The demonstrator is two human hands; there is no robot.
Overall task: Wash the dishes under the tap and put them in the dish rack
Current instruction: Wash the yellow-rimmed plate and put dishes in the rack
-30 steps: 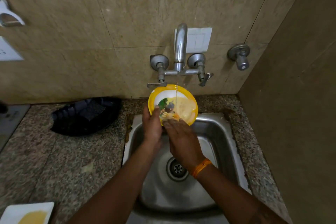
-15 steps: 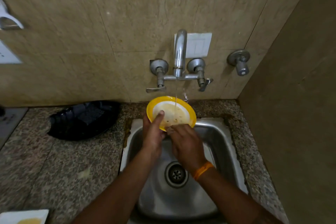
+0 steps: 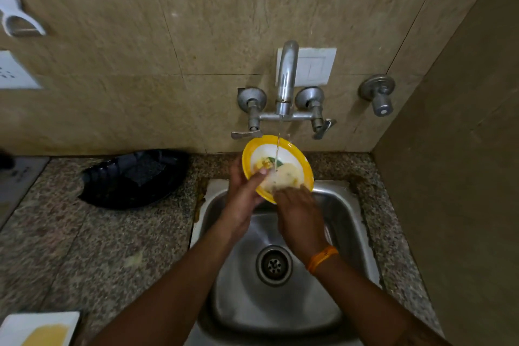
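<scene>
Nearest us, a white dish (image 3: 39, 327) with yellow residue sits on the tabletop (image 3: 84, 247), well to the left of the hands and cut off by the frame edge. Below the hands, the steel sink (image 3: 348, 213) with its drain (image 3: 273, 265). Our left hand (image 3: 243, 195) grips the yellow-rimmed plate (image 3: 278, 163) at its left rim, thumb over the inside face. Our right hand (image 3: 299, 215) has its fingers pressed on the plate's lower face, seemingly rubbing; its fingertips are blurred, so we cannot tell how they curl. The plate is tilted over the sink, under a thin stream from the tap (image 3: 285, 78) just beyond the hands.

We judge the plate light, rigid, probably plastic, and slippery now it is wet and greasy; best held at the rim with thumb inside, fingers behind. Left fingers behind the plate are hidden. The black rack-like basket (image 3: 132, 177) to the left of the hands is too dark to see inside. Plate print partly covered by residue.
</scene>
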